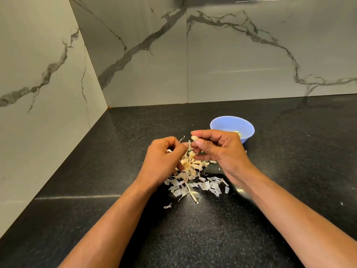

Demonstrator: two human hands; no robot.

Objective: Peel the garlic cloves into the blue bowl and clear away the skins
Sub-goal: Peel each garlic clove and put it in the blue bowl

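My right hand (218, 149) pinches a pale garlic clove (194, 138) between thumb and fingertips, just in front of the blue bowl (228, 123). My left hand (164, 159) is curled beside it, its fingertips pinching at a strip of skin next to the clove. Below both hands lies a pile of papery garlic skins (195, 182) with a dry stem (193, 195) on the black counter. A peeled yellowish clove (238, 133) shows inside the bowl, partly hidden by my right hand.
The black speckled counter (116, 151) runs into a corner of grey marble walls (135, 55) at the left and back. A stray skin flake (167, 206) lies nearer to me.
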